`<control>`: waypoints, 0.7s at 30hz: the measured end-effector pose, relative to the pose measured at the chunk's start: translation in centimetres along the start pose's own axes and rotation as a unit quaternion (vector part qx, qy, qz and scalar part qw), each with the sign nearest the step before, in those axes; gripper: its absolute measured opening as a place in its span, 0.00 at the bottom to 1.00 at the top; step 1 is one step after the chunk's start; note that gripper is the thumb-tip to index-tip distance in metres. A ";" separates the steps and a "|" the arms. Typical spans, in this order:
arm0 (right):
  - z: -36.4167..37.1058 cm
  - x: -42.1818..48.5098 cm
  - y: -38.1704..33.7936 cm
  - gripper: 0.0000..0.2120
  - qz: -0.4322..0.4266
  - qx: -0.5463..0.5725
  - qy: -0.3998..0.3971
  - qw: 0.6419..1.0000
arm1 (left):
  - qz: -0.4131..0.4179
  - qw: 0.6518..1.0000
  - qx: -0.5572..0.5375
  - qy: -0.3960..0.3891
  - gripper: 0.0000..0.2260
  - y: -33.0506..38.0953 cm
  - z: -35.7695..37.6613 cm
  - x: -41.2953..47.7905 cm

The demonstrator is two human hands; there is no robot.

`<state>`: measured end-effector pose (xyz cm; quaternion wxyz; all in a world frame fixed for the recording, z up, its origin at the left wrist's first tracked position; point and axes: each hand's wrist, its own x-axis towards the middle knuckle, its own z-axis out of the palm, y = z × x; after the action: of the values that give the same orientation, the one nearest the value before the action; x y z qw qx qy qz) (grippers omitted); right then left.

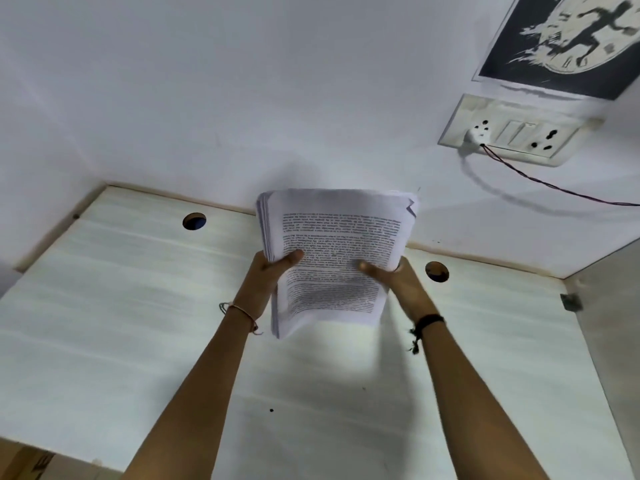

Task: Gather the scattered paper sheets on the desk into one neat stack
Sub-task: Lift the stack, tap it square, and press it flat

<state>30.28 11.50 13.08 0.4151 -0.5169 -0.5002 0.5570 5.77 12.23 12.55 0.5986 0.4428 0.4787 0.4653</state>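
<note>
From here I see one stack of printed sheets point(332, 258) held up clear of the white desk point(138, 306), near the back wall. The left hand point(273, 268) grips the stack's left edge with its thumb pressed on the top page. The right hand point(391, 275) clamps the right edge the same way (fingers hidden behind the paper). The stack bows, its lower corner drooping. A switchboard point(512, 133) sits on the wall to the right.

The paper stack point(336, 258) is white with rows of black print. The desk point(138, 306) is pale cream with faint horizontal grain. At one o'clock, a black poster point(568, 39) bears a whitish pattern. The switch plate point(512, 133) is cream and its wire point(568, 191) dark red. The wrist band point(427, 322) at four o'clock is black.
</note>
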 end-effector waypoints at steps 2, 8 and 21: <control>1.9 -0.3 0.9 0.11 0.008 0.031 0.082 0.996 | 0.005 1.000 0.002 0.031 0.07 -0.5 0.7 -0.1; 4.1 -0.1 2.7 0.11 -0.017 0.004 0.163 0.986 | 0.025 0.996 0.040 0.075 0.05 -1.4 1.5 -0.2; 3.3 0.0 5.8 0.05 0.072 -0.007 0.115 0.991 | -0.036 0.996 0.038 0.068 0.10 -4.2 -0.2 -0.9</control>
<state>27.37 10.23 7.28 0.4258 -0.6149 -0.4144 0.5186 6.00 10.67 8.60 0.5638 0.4152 0.5509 0.4542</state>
